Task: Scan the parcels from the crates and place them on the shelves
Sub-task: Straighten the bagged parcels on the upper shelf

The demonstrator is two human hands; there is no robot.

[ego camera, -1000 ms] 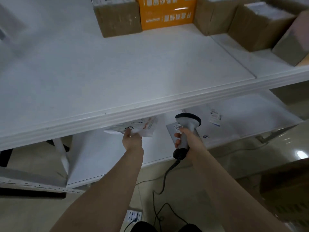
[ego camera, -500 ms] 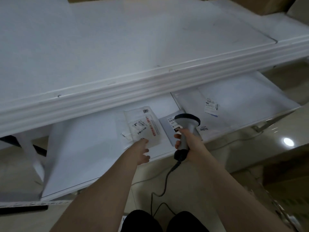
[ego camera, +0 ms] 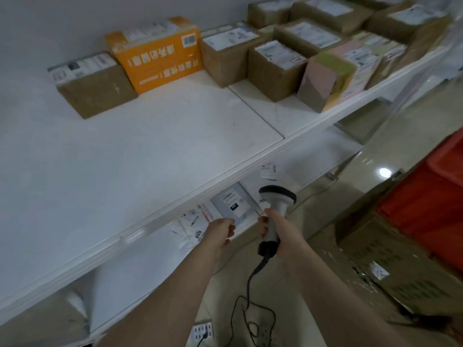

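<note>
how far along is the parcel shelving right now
Done: brown cardboard boxes line the upper white shelf; a white plastic mailer lies on the lower shelf beside a grey mailer. In hand: right hand grips the white barcode scanner; left hand is empty. Left: what the red crate holds is hidden.

There's just one camera, worn on the person's head and tipped forward and down over the white upper shelf (ego camera: 150,159). It sits close: the left hand (ego camera: 220,231) and the right hand (ego camera: 283,234) with the scanner (ego camera: 276,196) show low in the middle. The lower shelf (ego camera: 130,271) lies beneath, the boxes (ego camera: 275,68) far back, and the floor (ego camera: 400,136) on the right.
</note>
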